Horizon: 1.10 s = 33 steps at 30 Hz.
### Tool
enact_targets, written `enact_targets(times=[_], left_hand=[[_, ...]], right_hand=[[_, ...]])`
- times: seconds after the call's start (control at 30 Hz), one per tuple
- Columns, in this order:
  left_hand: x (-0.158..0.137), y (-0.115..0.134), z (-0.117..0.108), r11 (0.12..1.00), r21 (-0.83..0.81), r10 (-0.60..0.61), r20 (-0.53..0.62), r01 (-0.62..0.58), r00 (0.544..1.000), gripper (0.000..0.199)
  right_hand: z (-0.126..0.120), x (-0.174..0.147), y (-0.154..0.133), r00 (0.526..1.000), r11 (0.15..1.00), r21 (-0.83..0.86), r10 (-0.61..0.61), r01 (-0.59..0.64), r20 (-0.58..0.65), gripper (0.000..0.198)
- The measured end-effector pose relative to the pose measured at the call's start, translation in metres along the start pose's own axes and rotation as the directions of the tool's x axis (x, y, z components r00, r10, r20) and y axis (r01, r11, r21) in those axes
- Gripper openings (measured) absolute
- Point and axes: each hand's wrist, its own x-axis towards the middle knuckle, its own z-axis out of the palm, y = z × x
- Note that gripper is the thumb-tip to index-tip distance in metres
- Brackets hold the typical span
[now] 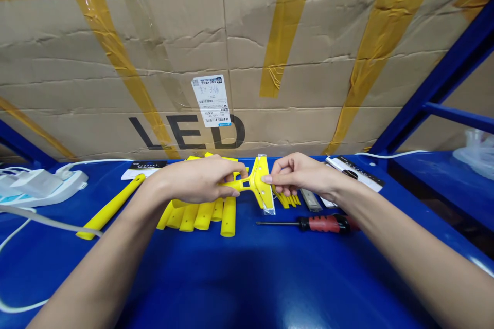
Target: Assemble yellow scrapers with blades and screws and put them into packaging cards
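With the left hand point(216, 181), clamping a flared yellow plastic scraper point(259, 185) by its stem; with the right hand point(299, 175), pinching its wide edge. Held over the glossy blue bench point(224, 277), near rounded yellow handles point(228, 218) and a red-black screwdriver point(324, 224), before creased, taped cardboard point(185, 51).

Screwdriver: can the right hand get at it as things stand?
Probably yes: the screwdriver lies close by, shaft uncovered, though the right hand would first have to leave the scraper, which the left hand holds.
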Motion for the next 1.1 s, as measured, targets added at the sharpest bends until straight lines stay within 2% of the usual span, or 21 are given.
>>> enact_targets(times=[0.1, 0.23, 0.37, 0.47, 0.6, 0.8, 0.9, 1.03, 1.1], left_hand=[[0.0, 0.0, 0.0, 1.0, 0.009, 0.011, -0.014, -0.011, 1.0, 0.038], [0.001, 0.002, 0.001, 1.0, 0.002, 0.03, -0.022, -0.03, 0.999, 0.034], [0.003, 0.001, 0.002, 0.996, -0.078, 0.029, -0.097, -0.037, 0.995, 0.04], [0.004, -0.001, 0.003, 0.993, -0.062, 0.089, -0.144, -0.099, 0.986, 0.05], [0.004, -0.003, 0.002, 0.984, -0.023, 0.173, -0.102, -0.176, 0.98, 0.044], [0.002, -0.009, -0.002, 0.965, -0.088, 0.233, -0.144, -0.247, 0.962, 0.042], [0.001, -0.009, -0.002, 0.973, -0.087, 0.194, -0.189, -0.213, 0.963, 0.038], [0.008, -0.003, 0.003, 0.967, -0.25, 0.001, -0.207, -0.053, 0.978, 0.037], [0.013, 0.0, 0.005, 0.962, -0.274, -0.05, -0.184, -0.003, 0.982, 0.036]], right_hand=[[0.003, 0.001, 0.002, 1.0, 1.0, -0.002, -0.013, 0.013, 0.006, 0.038], [0.007, 0.0, 0.001, 0.995, 0.988, 0.153, -0.035, 0.019, 0.099, 0.036], [0.006, 0.001, 0.001, 0.998, 0.98, 0.198, -0.041, 0.031, 0.05, 0.037], [0.003, 0.003, 0.003, 0.999, 0.981, 0.191, -0.033, 0.025, 0.041, 0.037], [0.001, 0.003, 0.004, 0.998, 0.982, 0.191, -0.03, 0.019, 0.059, 0.036], [0.001, 0.004, 0.006, 0.996, 0.964, 0.264, -0.03, 0.007, 0.083, 0.042], [0.002, 0.004, 0.006, 0.996, 0.957, 0.289, -0.041, 0.017, 0.079, 0.041], [0.005, 0.003, 0.004, 0.997, 0.958, 0.286, -0.043, 0.022, 0.067, 0.044], [0.006, 0.003, 0.004, 0.996, 0.956, 0.292, -0.057, 0.036, 0.065, 0.045]])
